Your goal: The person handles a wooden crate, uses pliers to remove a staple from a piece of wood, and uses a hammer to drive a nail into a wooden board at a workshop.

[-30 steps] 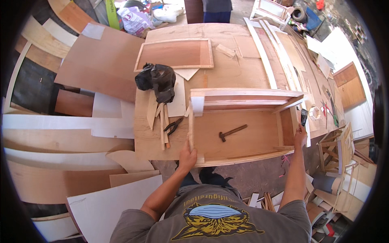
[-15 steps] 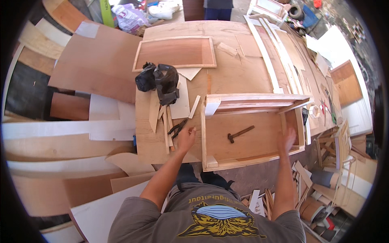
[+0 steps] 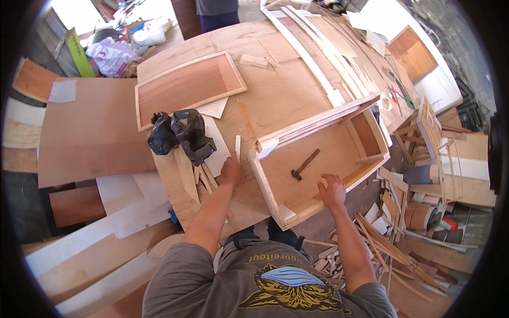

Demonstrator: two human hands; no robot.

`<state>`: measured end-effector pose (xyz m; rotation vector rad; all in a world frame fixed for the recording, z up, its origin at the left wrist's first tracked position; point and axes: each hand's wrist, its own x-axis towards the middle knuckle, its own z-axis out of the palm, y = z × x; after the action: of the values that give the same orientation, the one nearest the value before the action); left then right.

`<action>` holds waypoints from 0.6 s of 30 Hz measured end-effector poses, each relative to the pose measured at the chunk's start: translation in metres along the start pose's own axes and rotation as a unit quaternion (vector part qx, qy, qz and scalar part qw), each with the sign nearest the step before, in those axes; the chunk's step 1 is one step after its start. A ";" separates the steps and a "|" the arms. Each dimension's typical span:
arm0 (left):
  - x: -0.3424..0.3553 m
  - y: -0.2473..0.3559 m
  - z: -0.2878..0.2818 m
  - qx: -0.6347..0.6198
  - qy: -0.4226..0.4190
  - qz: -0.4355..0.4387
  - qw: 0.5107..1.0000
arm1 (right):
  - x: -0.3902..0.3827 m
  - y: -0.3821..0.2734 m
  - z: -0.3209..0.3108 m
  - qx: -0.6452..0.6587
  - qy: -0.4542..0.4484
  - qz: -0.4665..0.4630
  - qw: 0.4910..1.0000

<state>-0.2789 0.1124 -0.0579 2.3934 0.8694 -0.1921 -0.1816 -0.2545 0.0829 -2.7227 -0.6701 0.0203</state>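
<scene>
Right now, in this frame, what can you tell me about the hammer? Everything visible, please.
The hammer has a slim brown handle, apparently wooden, and a small dark head that looks like metal. It lies on the flat inner panel of the open wooden box, head toward the person and handle slanting away to the right. The head's finer shape is too small to tell. Of the hands, the right hand is nearer, visibly apart from it.

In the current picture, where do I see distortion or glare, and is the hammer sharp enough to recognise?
Head view: the far edge of the worktable bends into an arc, and the picture's corners are black; head view: a background patch at upper left is washed out white; head view: the hammer inside the open wooden box is recognisable, though fine detail looks soft.
</scene>
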 end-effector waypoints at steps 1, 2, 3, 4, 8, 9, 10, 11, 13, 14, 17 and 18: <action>0.000 0.001 -0.004 -0.020 0.002 -0.001 1.000 | 0.000 0.000 0.001 0.009 0.020 0.005 1.000; 0.002 0.001 -0.008 -0.016 -0.004 0.009 1.000 | 0.000 0.000 0.003 0.018 0.041 0.010 0.999; 0.005 0.001 -0.011 -0.025 0.004 0.022 0.999 | -0.001 -0.001 0.004 0.017 0.045 0.022 0.999; 0.009 0.000 -0.015 -0.033 0.012 0.035 0.999 | 0.000 -0.002 0.005 0.017 0.063 0.017 0.998; 0.040 -0.022 -0.030 -0.035 0.095 -0.024 0.995 | 0.000 -0.003 0.005 0.028 0.087 0.032 0.995; 0.041 -0.026 -0.031 0.000 0.110 -0.035 0.993 | -0.001 -0.002 0.006 0.034 0.102 0.038 0.993; 0.042 -0.025 -0.034 0.003 0.105 -0.022 0.994 | -0.002 -0.002 0.009 0.032 0.109 0.050 0.992; 0.044 -0.020 -0.036 -0.024 0.152 0.001 0.988 | -0.001 -0.002 0.010 0.034 0.124 0.048 0.991; 0.054 -0.023 -0.032 -0.219 0.168 0.080 0.958 | 0.002 -0.005 0.009 0.033 0.148 0.056 0.987; 0.011 0.043 -0.063 -0.365 0.033 0.011 0.930 | -0.009 0.006 0.010 0.028 0.154 0.074 0.985; -0.021 0.052 -0.055 -0.510 0.048 0.079 0.855 | -0.007 -0.004 0.006 0.045 0.181 0.077 0.979; -0.029 0.052 -0.049 -0.523 0.036 0.135 0.841 | -0.009 -0.005 0.006 0.054 0.194 0.077 0.976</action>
<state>-0.2720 0.0925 0.0161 1.4409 0.4463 0.4017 -0.1922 -0.2529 0.0787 -2.5598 -0.3336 -0.4154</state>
